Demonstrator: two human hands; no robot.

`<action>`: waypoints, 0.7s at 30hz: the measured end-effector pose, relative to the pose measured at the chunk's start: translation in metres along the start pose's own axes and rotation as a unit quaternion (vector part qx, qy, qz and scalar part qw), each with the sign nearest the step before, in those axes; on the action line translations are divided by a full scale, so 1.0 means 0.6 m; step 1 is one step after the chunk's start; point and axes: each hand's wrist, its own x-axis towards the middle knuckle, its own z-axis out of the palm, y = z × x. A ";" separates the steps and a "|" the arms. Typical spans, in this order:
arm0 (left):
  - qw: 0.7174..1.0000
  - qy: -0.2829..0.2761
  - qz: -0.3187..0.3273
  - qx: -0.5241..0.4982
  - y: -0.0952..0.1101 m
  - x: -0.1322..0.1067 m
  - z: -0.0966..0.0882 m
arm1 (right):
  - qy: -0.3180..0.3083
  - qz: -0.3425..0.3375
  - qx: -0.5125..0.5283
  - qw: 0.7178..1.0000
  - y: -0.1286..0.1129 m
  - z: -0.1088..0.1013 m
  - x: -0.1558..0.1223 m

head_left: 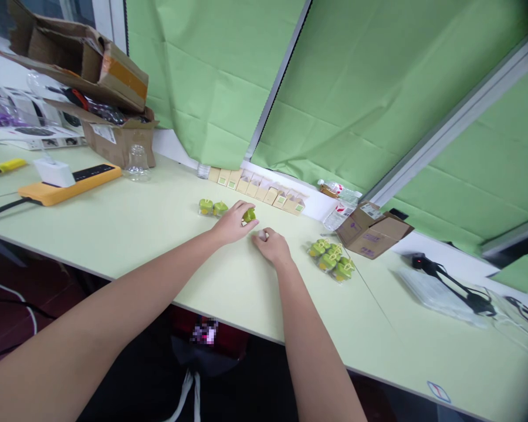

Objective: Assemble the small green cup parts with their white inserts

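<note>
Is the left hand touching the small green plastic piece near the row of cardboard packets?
Touching: the head view shows the left hand with its fingers curled around the small green plastic piece, with no gap between them.

Indoor workroom, office-style, cluttered workbench setup.
Long pale green table (127, 234) against a window wall with green roller blinds (211, 76); opened cardboard boxes (118, 138), an orange power strip (70, 186) and clear plastic packaging (440, 296) lie around.
</note>
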 end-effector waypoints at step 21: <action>0.924 0.033 -0.155 -0.349 0.008 0.019 0.017 | -0.032 0.010 0.540 0.841 -0.061 -0.030 -0.007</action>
